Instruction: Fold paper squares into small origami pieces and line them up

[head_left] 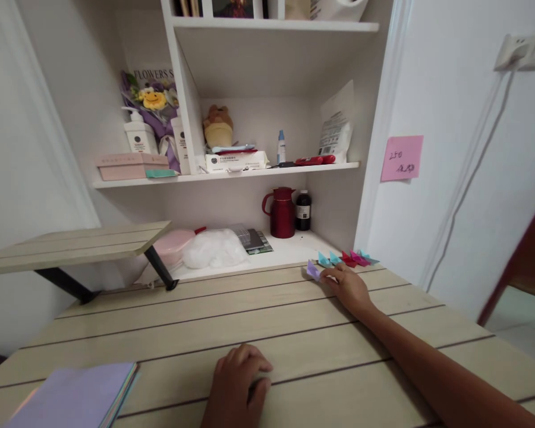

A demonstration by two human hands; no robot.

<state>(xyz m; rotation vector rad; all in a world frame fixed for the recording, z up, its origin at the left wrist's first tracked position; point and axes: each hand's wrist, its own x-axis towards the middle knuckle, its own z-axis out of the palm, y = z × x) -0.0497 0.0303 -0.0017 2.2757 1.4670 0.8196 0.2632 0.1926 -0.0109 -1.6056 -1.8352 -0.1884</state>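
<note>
At the far edge of the wooden table, my right hand (348, 288) pinches a small folded purple paper boat (312, 271) between thumb and fingers. Just beyond it stands a row of folded paper boats: light blue ones (324, 260), a red one (348, 259) and a magenta one (360, 258). Nearer to me, my left hand (241, 380) rests on the tabletop with fingers loosely curled and the thumb apart, holding nothing. A stack of coloured paper with a purple sheet on top (74, 395) lies at the near left.
A small raised shelf (80, 244) on black legs stands on the table's left. Behind the table are white shelves (267, 171) with a red jug (282, 213), a dark bottle (303, 210) and a white plastic bag (214, 248). A pink note (402, 158) hangs on the right.
</note>
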